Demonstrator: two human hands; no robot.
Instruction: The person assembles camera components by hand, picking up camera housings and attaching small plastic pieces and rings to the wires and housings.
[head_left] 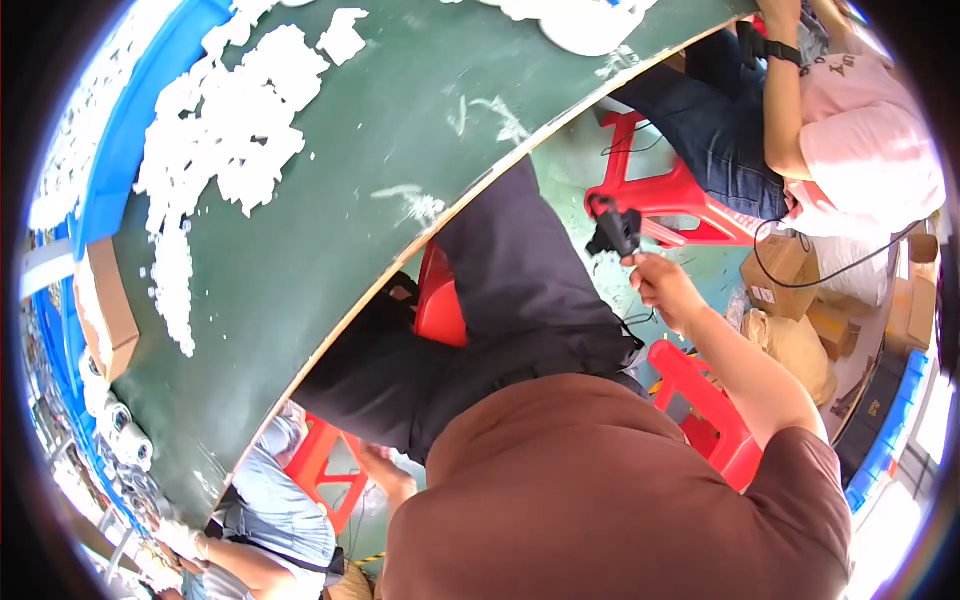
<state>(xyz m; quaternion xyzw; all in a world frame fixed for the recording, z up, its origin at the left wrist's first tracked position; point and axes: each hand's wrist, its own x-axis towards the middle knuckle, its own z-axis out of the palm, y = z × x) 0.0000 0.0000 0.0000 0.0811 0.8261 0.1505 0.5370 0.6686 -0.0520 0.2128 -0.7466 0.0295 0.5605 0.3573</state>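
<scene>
My right hand [665, 285] is out to the right, closed on a small black plastic device [615, 230]. Thumb and fingertips pinch its lower end, and its exact kind does not show. It hangs in the air between my right knee and a red stool [660, 200]. Down beside my left thigh, my left hand [388, 472] is low, close to another red stool [325, 460]. My torso partly covers that hand, and its fingers are too small and blurred to read. Both hands are apart from the green table [350, 230].
White plastic pieces [245, 120] lie heaped on the table, beside a blue bin [140, 110] and a cardboard box [108, 305]. A person in a pink shirt [860, 140] sits at the right; another in light blue [280, 510] is at lower left. Cardboard boxes [780, 270] stand on the floor.
</scene>
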